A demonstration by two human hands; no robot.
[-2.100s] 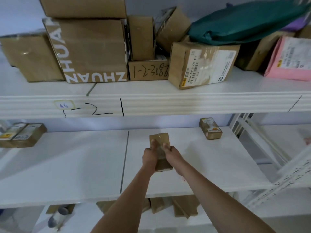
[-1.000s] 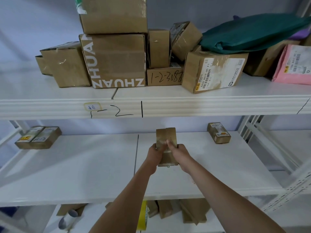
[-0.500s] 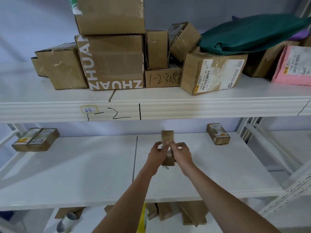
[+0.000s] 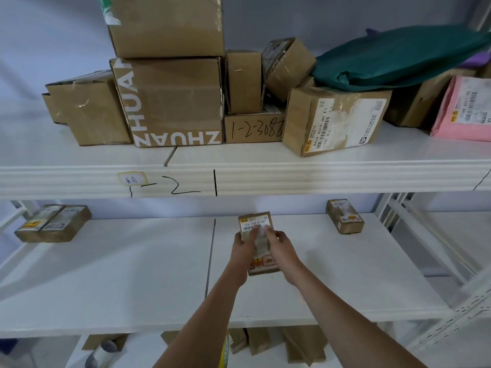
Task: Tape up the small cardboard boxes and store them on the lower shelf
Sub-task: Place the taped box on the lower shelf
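**White shelving, small box held over the lower shelf**

White metal shelf unit against a pale wall. Lower shelf (image 4: pixel 132 274) is a white board with a seam down its middle. Small cardboard box (image 4: pixel 257 243) sits between both hands, over the shelf just right of the seam; cannot tell if its bottom touches the board. Left hand (image 4: pixel 241 249) grips the box's left side, fingers curled round the edge. Right hand (image 4: pixel 279 248) holds the right side, fingertips (image 4: pixel 267 231) pressing on the top face. Box is brown, oblong, long axis running away from the person, white barcode label at the far end, orange-yellow sticker at the near end, glossy tape over the middle.

Also on the lower shelf: pair of small boxes (image 4: pixel 53 223) touching side by side at far left, single small box (image 4: pixel 345 215) at back right, both well apart from the hands. Upper shelf (image 4: pixel 265 179) carries stacked large cartons (image 4: pixel 170 102), a green bag (image 4: pixel 398 57) and a pink parcel (image 4: pixel 465 110).
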